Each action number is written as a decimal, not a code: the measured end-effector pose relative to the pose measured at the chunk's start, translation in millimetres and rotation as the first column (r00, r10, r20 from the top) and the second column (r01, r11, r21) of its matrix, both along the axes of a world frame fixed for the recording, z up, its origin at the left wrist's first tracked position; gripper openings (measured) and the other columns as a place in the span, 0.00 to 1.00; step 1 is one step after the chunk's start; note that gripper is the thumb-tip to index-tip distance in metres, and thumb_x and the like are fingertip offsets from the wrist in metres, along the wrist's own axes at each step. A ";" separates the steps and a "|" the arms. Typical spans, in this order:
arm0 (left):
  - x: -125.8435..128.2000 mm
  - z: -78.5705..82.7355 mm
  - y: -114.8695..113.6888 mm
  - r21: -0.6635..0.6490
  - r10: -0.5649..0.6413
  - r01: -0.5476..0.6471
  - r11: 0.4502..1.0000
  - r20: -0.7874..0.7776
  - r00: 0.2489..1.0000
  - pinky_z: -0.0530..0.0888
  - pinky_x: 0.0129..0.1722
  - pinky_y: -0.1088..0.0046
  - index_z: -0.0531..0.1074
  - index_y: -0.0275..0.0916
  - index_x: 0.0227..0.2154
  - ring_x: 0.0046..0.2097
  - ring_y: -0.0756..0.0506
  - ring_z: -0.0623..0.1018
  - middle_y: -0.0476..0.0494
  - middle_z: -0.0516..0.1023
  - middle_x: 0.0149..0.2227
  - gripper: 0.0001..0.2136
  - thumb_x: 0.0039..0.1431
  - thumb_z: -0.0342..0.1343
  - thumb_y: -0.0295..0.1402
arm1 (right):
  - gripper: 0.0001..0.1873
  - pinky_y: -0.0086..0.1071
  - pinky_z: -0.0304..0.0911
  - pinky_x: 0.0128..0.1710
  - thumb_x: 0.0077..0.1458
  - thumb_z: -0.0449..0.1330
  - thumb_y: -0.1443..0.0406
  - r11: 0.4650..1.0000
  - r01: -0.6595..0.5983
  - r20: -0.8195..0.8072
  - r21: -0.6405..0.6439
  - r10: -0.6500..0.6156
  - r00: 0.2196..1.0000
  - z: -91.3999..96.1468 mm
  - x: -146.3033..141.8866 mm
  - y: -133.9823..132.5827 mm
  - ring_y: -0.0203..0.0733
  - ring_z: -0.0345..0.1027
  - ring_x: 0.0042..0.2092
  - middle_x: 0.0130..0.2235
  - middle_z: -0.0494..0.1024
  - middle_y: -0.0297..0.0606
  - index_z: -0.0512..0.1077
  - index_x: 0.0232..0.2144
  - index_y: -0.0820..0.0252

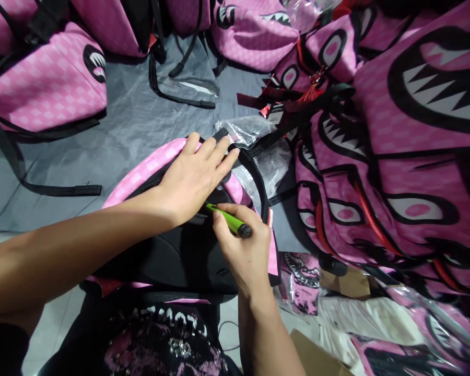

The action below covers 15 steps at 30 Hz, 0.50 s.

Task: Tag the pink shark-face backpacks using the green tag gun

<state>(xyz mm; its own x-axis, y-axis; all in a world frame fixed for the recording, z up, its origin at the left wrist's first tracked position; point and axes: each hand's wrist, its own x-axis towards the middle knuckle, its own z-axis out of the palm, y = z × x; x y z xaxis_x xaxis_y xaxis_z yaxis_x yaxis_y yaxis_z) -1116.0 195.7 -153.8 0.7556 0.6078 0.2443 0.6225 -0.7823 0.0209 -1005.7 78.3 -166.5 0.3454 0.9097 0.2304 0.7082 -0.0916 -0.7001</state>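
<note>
A pink checked backpack (149, 166) with a black panel lies on the table in front of me. My left hand (199, 177) rests flat on its upper part, palm down, fingers stretched out and slightly apart. Just below and to the right, my right hand (245, 243) grips a green pen-shaped tool (233, 222) with a dark round end. The tool's tip points at the black part of the bag near my left wrist; whether it touches is hard to tell. A black strap (258, 180) loops over the bag's right side.
Pink shark-mouth backpacks (411, 198) are stacked at the right. More pink bags (50, 83) stand at the left and along the back of the grey-covered table (121, 104). Clear plastic wrap (254, 130) lies behind my hands. Below right are wrapped bags and a cardboard box (313, 355).
</note>
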 end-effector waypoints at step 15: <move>-2.1 6.6 0.4 -0.123 -0.032 0.028 0.992 -0.026 0.999 0.53 0.63 0.44 0.44 0.41 0.69 0.66 0.31 0.58 0.34 0.52 0.69 0.35 0.59 0.44 0.23 | 0.06 0.38 0.69 0.43 0.56 0.61 0.62 1.000 -0.018 -0.020 -0.001 0.018 1.000 -0.5 1.1 0.5 0.44 0.76 0.37 0.33 0.81 0.35 0.77 0.33 0.56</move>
